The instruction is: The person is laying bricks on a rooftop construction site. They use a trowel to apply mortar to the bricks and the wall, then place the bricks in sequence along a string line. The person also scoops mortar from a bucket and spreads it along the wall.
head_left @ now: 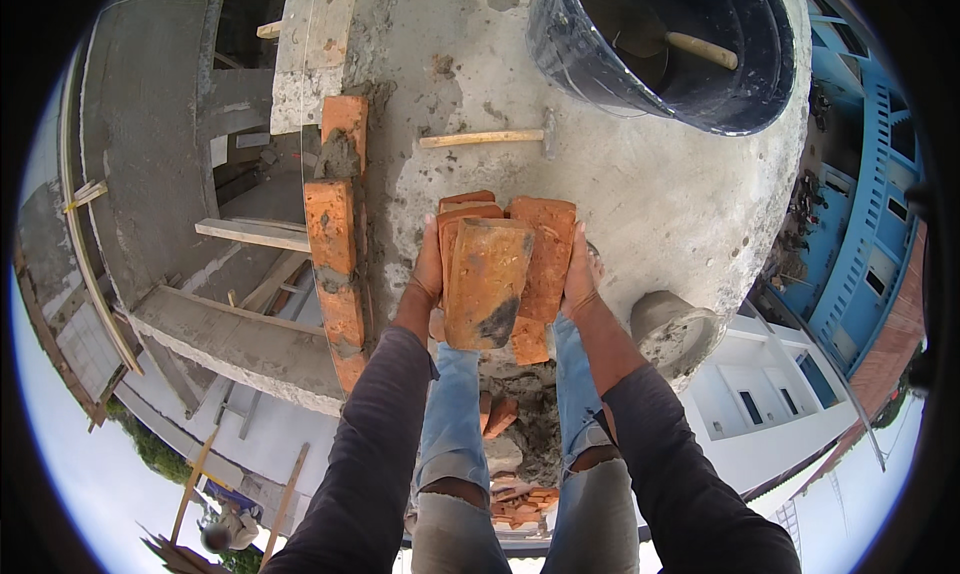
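holding a bundle of bricks point(541, 264) from both sides, the two bare hands press in toward each other over the grey concrete slab point(610, 179). the left grip point(428, 264) is closed against the bundle's left flank, and the right grip point(581, 282) clasps its right flank. the bundle is in front of the knees of the torn jeans point(450, 414); whether its underside touches anything cannot be told.

the top brick point(488, 279) lies with its broad face up, its long axis running away from the person, the far end leaning slightly to the right. the right-hand brick in the bundle points nearly the same way, its far end reaching a little farther out. a broken brick piece point(531, 342) shows just below them.

a dark stain marks the top brick's near right corner; whether any brick bears lettering is too small to tell.

to the left, a row of bricks point(331, 227) is set in mortar, long axes following the slab's edge. beyond the bundle, a hammer point(480, 138) lies crosswise, head to the right. farther out, a dark bucket point(560, 49) holds a wooden-handled trowel point(703, 50). a grey mortar-caked tub point(675, 324) is right of the right grip.
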Demonstrator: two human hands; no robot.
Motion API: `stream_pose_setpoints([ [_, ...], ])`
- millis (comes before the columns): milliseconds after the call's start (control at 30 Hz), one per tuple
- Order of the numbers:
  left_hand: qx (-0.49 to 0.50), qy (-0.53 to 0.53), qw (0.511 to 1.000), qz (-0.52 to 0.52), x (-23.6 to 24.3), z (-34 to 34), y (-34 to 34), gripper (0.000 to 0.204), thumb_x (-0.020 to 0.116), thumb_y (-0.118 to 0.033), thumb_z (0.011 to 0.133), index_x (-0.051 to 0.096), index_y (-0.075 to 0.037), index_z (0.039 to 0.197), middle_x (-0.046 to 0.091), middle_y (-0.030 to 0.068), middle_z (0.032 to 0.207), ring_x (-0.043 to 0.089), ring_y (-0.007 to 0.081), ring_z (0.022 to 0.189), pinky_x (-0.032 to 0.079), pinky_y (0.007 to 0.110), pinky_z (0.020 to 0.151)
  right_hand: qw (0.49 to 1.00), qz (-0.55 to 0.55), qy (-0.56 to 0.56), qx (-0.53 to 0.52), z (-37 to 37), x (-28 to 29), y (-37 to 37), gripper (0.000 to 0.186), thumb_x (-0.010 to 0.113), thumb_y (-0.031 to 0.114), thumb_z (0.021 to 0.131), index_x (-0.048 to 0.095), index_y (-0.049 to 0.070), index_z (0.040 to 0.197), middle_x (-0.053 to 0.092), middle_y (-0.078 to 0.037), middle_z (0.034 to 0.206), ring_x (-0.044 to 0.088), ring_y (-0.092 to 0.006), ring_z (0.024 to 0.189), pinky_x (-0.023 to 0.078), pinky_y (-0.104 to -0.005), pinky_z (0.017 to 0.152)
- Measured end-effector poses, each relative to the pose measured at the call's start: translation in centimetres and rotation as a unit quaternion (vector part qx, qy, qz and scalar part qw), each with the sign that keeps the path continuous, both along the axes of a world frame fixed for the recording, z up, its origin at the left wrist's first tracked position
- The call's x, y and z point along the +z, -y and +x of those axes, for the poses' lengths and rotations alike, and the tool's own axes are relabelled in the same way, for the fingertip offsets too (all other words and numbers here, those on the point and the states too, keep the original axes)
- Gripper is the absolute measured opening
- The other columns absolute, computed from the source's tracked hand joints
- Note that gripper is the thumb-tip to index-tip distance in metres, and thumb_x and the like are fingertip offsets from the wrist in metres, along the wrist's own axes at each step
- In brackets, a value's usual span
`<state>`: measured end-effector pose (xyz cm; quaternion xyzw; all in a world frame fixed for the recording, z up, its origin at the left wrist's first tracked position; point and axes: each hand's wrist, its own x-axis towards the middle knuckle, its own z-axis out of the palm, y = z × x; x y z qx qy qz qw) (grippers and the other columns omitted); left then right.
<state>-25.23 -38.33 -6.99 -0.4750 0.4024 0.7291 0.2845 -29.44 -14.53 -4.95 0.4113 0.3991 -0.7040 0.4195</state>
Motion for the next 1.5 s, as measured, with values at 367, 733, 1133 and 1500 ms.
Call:
stream_pose_setpoints([
  [367,-0.112,0.133,0.981,-0.086,-9.1,0.8,3.6,0.082,0.031,-0.071,0.103,0.049,-0.008,0.151,0.055,0.0155,0.147,0.053,0.0280,0.133,0.039,0.038,0.114,0.986,0.079,0.048,0.140,-2.1,-9.2,1.8,0.089,0.036,0.073,0.101,0.028,0.009,0.162,0.031,-0.013,0.166,0.031,-0.0259,0.152,0.024,-0.0438,0.125],
  [733,-0.084,0.241,0.934,-0.249,-3.2,24.5,2.4,0.055,0.059,-0.042,0.100,0.056,-0.007,0.143,0.059,0.0110,0.143,0.052,0.0239,0.136,0.046,0.036,0.104,0.837,0.246,-0.046,0.486,4.6,-6.8,-4.1,0.064,0.062,0.043,0.097,0.050,0.005,0.147,0.062,-0.018,0.137,0.059,-0.0299,0.126,0.047,-0.0417,0.105],
  [1133,-0.505,0.329,0.754,-0.262,5.5,46.6,-14.5,0.111,0.086,-0.034,0.075,0.021,-0.017,0.162,0.025,0.0184,0.165,0.021,0.0394,0.154,0.025,0.054,0.123,0.573,0.326,-0.134,0.739,21.7,-9.9,-6.2,0.088,0.077,0.026,0.079,0.034,-0.003,0.150,0.059,-0.030,0.134,0.058,-0.0461,0.125,0.046,-0.0487,0.108],
  [1500,-0.573,0.111,0.727,-0.363,-5.6,57.5,-18.6,0.094,0.077,-0.031,0.080,0.024,-0.035,0.158,0.010,0.0139,0.169,0.010,0.0520,0.152,0.012,0.075,0.117,0.431,0.390,-0.272,0.767,27.3,-13.0,-2.5,0.136,0.091,0.040,0.071,-0.003,0.001,0.160,0.031,-0.035,0.149,0.044,-0.0506,0.134,0.043,-0.0490,0.114],
])
